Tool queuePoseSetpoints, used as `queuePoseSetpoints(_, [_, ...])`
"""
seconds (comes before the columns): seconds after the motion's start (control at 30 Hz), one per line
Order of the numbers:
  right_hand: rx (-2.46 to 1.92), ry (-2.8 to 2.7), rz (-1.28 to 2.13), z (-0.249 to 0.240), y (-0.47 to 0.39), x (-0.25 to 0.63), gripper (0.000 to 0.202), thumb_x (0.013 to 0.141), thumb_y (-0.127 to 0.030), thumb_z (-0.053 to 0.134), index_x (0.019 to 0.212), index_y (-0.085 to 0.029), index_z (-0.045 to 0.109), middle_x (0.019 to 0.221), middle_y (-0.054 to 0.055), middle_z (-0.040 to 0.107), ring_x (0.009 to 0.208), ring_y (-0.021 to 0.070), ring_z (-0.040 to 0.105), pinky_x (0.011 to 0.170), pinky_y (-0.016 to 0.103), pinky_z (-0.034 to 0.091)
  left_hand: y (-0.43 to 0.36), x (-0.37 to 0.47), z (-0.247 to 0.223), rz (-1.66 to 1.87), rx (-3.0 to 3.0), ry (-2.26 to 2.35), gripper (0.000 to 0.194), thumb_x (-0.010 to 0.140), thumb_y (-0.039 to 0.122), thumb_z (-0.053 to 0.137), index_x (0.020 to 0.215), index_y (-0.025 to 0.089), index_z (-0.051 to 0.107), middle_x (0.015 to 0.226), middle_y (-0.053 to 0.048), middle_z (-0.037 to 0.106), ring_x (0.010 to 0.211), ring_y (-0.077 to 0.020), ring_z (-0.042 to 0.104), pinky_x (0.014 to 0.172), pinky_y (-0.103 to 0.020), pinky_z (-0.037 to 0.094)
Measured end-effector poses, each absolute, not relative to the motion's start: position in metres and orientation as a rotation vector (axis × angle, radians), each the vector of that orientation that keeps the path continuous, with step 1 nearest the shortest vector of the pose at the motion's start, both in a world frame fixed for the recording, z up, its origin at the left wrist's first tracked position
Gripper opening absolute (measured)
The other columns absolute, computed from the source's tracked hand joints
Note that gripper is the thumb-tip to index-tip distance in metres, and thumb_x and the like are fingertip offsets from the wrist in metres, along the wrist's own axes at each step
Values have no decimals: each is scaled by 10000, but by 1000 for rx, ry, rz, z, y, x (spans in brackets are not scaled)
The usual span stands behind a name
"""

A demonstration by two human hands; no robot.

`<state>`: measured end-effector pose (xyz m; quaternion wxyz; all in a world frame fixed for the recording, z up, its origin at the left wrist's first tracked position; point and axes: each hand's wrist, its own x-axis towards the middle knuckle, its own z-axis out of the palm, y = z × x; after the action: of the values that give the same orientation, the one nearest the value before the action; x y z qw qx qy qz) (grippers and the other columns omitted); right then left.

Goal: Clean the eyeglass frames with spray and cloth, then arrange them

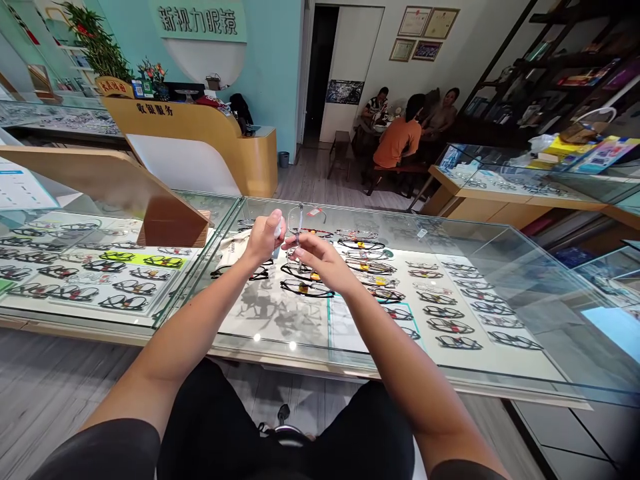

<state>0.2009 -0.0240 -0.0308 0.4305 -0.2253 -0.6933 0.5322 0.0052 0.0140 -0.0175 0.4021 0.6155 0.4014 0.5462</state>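
Over the glass counter, my left hand (261, 240) is closed around a small white object (279, 228), mostly hidden by the fingers, its kind unclear. My right hand (320, 259) pinches a pair of eyeglasses (295, 219) with thin frames, held upright so that one lens faces the left hand. The two hands are close together, with the glasses between them. Beneath them, rows of dark-framed eyeglasses (306, 288) show in the counter. A pale cloth pouch (233, 248) lies beside my left wrist.
The glass display counter (280, 340) runs across in front of me. At left, a wooden-backed stand (115, 177) rises from it. Behind are a yellow reception desk (260, 163) and several people seated at a table, one in an orange shirt (399, 141). Another showcase (500, 193) stands at right.
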Motion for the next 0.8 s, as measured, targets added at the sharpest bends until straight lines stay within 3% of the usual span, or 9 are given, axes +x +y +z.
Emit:
queuePoseSetpoints(0.17, [-661,-1572,1301,-27,-20,209,498,982,-699,800,1277,-300,758,1332,72,815,1080,235,761,993,417,632,6,7,-13,1343,1592,985,840,857,1020,481,503,258,519,419,5,354,408,-130,309,483,-337,220])
queuePoseSetpoints(0.43, [-690,-1487,1277,-32,-13,207,566,945,-742,797,1316,-319,738,1369,73,811,1167,265,775,944,405,647,3,9,-22,1135,1938,1001,821,943,922,497,489,238,490,478,-16,459,515,-152,401,613,-355,352])
queuePoseSetpoints(0.63, [-685,-1452,1284,-29,-13,210,558,952,-729,787,1318,-312,729,1413,80,814,1136,250,775,929,393,627,22,-12,-16,1451,1634,1019,817,908,1023,450,677,250,579,552,-15,508,530,-173,487,602,-348,406])
queuePoseSetpoints(0.8, [-700,-1442,1272,-30,-11,212,574,940,-738,785,1313,-306,725,1434,93,813,1150,262,784,859,377,619,63,-65,-21,1660,1612,1496,539,1041,755,443,859,260,557,826,-62,645,784,-225,638,768,-367,533])
